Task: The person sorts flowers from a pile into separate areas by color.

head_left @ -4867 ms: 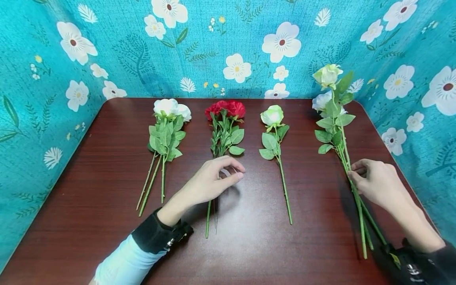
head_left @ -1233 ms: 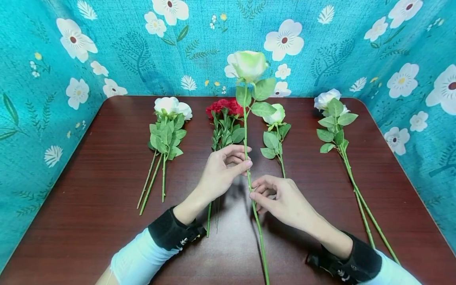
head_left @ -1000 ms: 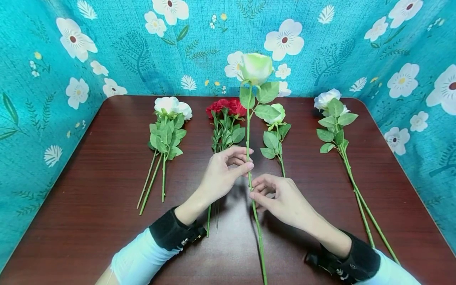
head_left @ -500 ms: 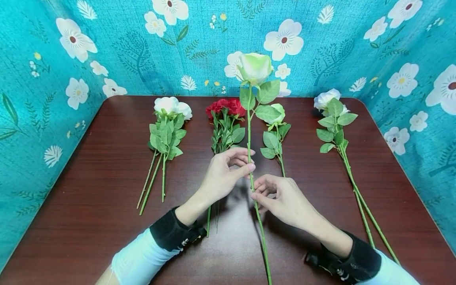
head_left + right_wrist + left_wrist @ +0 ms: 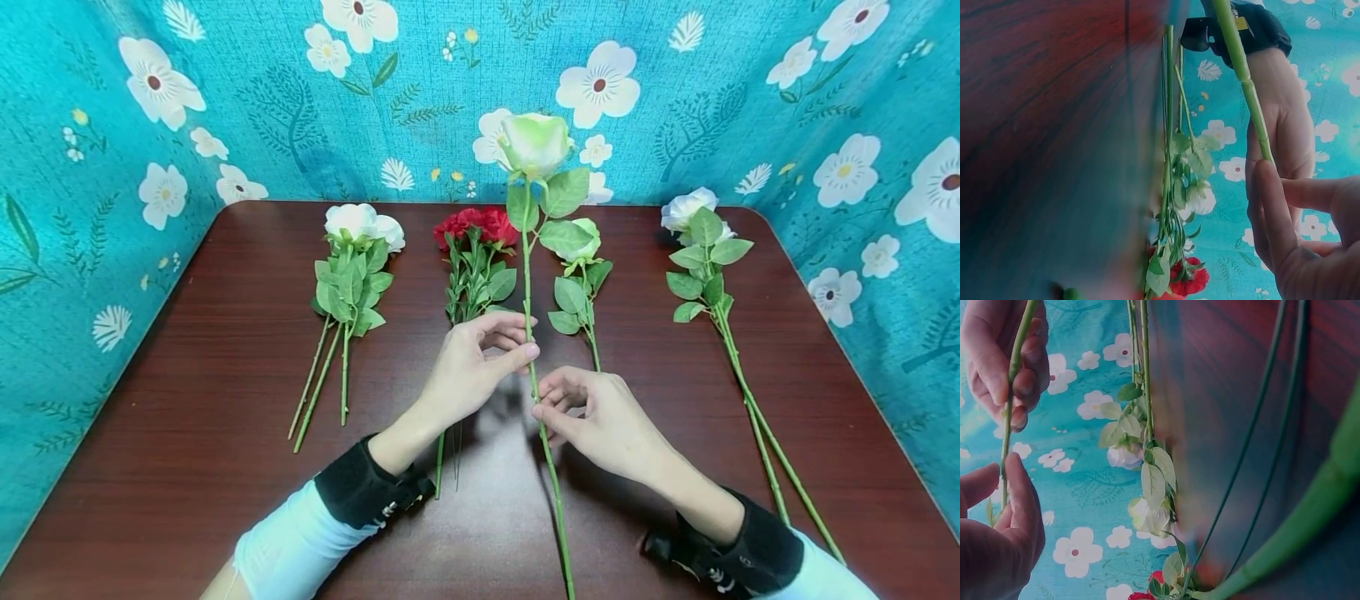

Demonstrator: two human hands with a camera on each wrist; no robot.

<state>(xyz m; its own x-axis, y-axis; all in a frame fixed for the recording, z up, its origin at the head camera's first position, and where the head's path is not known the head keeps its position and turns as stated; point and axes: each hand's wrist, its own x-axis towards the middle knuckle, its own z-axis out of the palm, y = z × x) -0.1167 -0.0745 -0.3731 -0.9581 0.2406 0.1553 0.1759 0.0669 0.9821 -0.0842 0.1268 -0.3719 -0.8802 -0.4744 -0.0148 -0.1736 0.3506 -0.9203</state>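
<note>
A pale green-white rose (image 5: 536,148) on a long green stem stands nearly upright over the middle of the table. My left hand (image 5: 474,367) pinches its stem between thumb and fingers, below the leaves. Just beneath, my right hand (image 5: 600,417) pinches the same stem. In the left wrist view the stem (image 5: 1007,419) runs between both hands; the right wrist view shows it passing my right fingertips (image 5: 1266,172). Behind the held rose lies another green-white rose (image 5: 585,242), its lower stem hidden by my right hand. Red flowers (image 5: 476,227) lie behind my left hand, partly covered by it.
White roses (image 5: 351,223) with three stems lie at the left of the dark wooden table (image 5: 187,400). Pale bluish-white roses (image 5: 686,208) lie at the right, their stems reaching toward my right sleeve. A turquoise floral curtain (image 5: 450,83) borders the table's back and sides.
Earlier my right hand gripped a bundle at the right; one green-white rose from there is now held at the centre by both hands. Over the last second it has barely shifted.
</note>
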